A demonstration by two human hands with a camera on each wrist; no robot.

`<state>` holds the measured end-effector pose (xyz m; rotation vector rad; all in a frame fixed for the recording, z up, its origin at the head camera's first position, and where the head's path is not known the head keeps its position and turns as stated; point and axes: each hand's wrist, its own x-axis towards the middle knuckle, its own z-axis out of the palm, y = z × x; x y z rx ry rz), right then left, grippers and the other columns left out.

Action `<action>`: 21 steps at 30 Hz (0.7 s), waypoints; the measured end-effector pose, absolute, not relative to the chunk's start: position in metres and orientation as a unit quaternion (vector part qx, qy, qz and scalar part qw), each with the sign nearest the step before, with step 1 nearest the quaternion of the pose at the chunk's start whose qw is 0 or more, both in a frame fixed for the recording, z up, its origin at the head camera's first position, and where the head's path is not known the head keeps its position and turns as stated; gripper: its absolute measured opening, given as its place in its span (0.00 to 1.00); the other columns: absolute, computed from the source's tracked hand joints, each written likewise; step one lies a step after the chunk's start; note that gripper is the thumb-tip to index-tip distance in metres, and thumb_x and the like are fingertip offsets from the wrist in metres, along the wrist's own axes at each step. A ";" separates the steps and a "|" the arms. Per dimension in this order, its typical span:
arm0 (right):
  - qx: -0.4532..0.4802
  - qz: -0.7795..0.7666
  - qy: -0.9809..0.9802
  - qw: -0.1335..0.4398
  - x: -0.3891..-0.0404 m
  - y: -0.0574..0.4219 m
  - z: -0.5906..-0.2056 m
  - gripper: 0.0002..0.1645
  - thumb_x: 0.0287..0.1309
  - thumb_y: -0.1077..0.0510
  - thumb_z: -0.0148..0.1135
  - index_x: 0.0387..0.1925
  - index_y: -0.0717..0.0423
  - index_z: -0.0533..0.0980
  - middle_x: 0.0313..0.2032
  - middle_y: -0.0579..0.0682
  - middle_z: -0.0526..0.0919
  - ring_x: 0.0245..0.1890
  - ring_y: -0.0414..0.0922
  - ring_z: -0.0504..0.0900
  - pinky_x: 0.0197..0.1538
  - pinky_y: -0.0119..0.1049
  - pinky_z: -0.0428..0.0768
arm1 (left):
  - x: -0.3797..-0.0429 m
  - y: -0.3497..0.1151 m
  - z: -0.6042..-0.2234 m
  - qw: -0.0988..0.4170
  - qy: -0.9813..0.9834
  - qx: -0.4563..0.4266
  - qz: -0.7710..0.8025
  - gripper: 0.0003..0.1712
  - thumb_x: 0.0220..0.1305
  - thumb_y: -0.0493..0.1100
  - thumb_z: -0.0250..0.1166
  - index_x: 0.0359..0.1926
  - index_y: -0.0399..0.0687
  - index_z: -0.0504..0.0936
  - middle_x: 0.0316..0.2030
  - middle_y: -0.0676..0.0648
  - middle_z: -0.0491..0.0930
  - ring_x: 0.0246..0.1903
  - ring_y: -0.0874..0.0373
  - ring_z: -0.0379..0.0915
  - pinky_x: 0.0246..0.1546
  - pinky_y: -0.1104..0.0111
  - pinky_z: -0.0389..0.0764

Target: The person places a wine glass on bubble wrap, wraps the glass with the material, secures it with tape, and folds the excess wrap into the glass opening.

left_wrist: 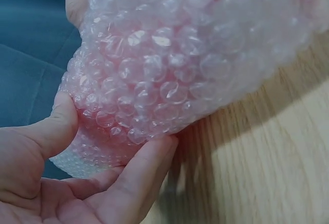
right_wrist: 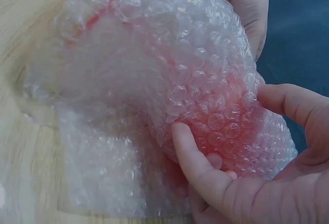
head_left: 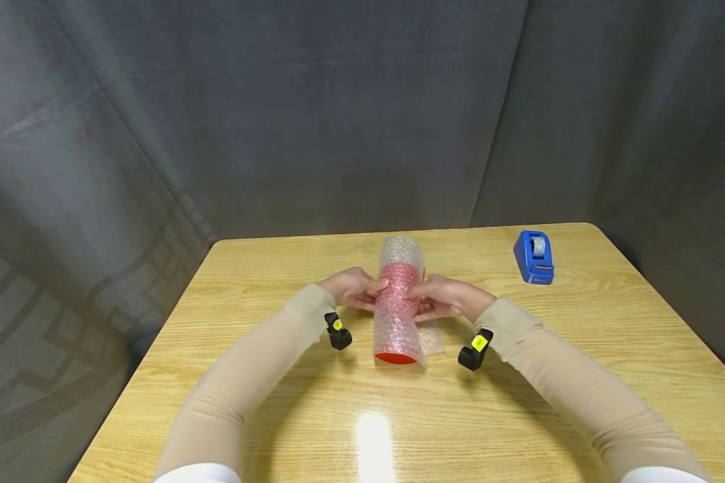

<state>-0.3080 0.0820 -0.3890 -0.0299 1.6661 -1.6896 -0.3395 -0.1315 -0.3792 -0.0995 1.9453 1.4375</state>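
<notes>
- A wooden tabletop (head_left: 616, 349) carries everything, with a dark grey curtain (head_left: 338, 121) hanging behind it and along its sides.
- Towards the far right corner stands a blue tape dispenser (head_left: 538, 269), well apart from both hands (a pale roll of tape (head_left: 538, 246) sits in it).
- A black left wrist camera (head_left: 338, 332) and a matching right wrist camera (head_left: 474, 350), each with a yellow sticker, jut inward from the wrists over the wood.
- Both arms, in beige sleeves (head_left: 266, 362), reach forward from the near edge and converge; the hands partly cover the middle of the wrapped bundle.
- The left hand (head_left: 355, 288) grasps the bundle from its left side, thumb laid on the upper surface and fingers lower down the side.
- The right hand (head_left: 444, 297) grasps the opposite side in much the same way, thumb on top, fingers against the lower flank.
- Between them, mid-tabletop, the bundle lies lengthwise away from the person: a red object (head_left: 396, 359) rolled in clear bubble wrap (head_left: 401, 249).
- The wrap tints the red to pink, extends past it at the far end, and leaves bright red showing at the near end.
- A loose flap (head_left: 433, 339) of wrap lies on the wood just right of the bundle.
</notes>
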 end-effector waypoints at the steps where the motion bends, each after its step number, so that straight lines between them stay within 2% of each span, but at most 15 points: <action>1: -0.015 -0.664 0.646 0.377 -0.309 0.082 -0.390 0.11 0.57 0.58 0.63 0.33 0.59 0.69 0.33 0.53 0.73 0.34 0.44 0.76 0.46 0.36 0.85 | -0.339 -0.132 -0.378 0.351 0.755 -0.034 0.552 0.21 0.69 0.42 0.59 0.53 0.26 0.73 0.47 0.35 0.79 0.42 0.49 0.79 0.48 0.63 0.84; 4: -0.013 -0.670 0.638 0.379 -0.310 0.079 -0.393 0.05 0.61 0.61 0.57 0.30 0.58 0.71 0.33 0.52 0.74 0.36 0.44 0.76 0.47 0.36 0.85 | -0.340 -0.134 -0.377 0.345 0.766 -0.018 0.542 0.21 0.69 0.43 0.59 0.51 0.26 0.74 0.41 0.39 0.80 0.38 0.52 0.78 0.47 0.64 0.84; 6: -0.008 -0.678 0.629 0.382 -0.311 0.078 -0.395 0.06 0.63 0.63 0.53 0.29 0.58 0.71 0.32 0.53 0.74 0.36 0.45 0.77 0.46 0.36 0.85 | -0.339 -0.134 -0.375 0.337 0.777 -0.008 0.531 0.19 0.69 0.43 0.59 0.48 0.27 0.76 0.36 0.41 0.79 0.35 0.54 0.77 0.45 0.64 0.85; 9: 0.003 -0.685 0.618 0.386 -0.311 0.078 -0.395 0.06 0.65 0.65 0.51 0.31 0.60 0.70 0.32 0.53 0.75 0.36 0.46 0.77 0.45 0.36 0.85 | -0.337 -0.133 -0.374 0.322 0.793 0.000 0.517 0.15 0.69 0.44 0.60 0.37 0.32 0.78 0.32 0.44 0.77 0.32 0.56 0.76 0.42 0.65 0.85; 13: 0.013 -0.690 0.608 0.393 -0.311 0.080 -0.394 0.03 0.66 0.65 0.50 0.36 0.63 0.68 0.34 0.54 0.75 0.37 0.47 0.77 0.45 0.37 0.85 | -0.334 -0.130 -0.371 0.298 0.814 0.007 0.499 0.17 0.67 0.46 0.62 0.25 0.38 0.75 0.27 0.46 0.75 0.27 0.57 0.75 0.36 0.67 0.86; 17: 0.012 -0.688 0.606 0.399 -0.312 0.084 -0.395 0.03 0.66 0.65 0.50 0.36 0.62 0.69 0.35 0.54 0.75 0.39 0.48 0.78 0.48 0.38 0.85 | -0.333 -0.125 -0.369 0.288 0.822 0.012 0.492 0.16 0.66 0.46 0.63 0.26 0.39 0.74 0.27 0.46 0.75 0.26 0.58 0.75 0.32 0.68 0.85; 21: 0.005 -0.680 0.617 0.395 -0.312 0.089 -0.396 0.09 0.65 0.65 0.51 0.29 0.59 0.74 0.32 0.52 0.78 0.36 0.46 0.79 0.47 0.36 0.85 | -0.331 -0.120 -0.367 0.283 0.826 0.017 0.486 0.14 0.65 0.44 0.64 0.32 0.37 0.74 0.28 0.46 0.75 0.26 0.58 0.74 0.33 0.67 0.85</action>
